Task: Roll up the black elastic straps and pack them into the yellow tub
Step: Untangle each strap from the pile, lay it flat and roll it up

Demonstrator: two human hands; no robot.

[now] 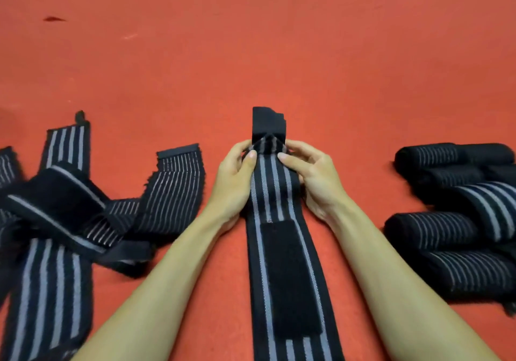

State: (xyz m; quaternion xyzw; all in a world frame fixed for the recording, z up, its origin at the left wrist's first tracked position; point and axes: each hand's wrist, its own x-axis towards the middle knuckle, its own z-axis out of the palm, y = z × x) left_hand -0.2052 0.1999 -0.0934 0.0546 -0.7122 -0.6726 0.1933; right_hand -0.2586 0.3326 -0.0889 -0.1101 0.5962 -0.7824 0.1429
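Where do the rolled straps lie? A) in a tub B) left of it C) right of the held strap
C: the rolled straps are piled right of the strap that the left hand and right hand pinch; unrolled straps lie left.

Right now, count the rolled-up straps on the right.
5, piled at right: farthest roll, second roll, wide-striped roll at the edge, fourth roll, nearest roll. Others may be hidden or cropped.

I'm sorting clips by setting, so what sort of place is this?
Likely a hand-packing workstation, though little shows. An orange-red surface holds a heap of loose straps on the left and rolled straps on the right, while the left hand and right hand pinch the middle strap.
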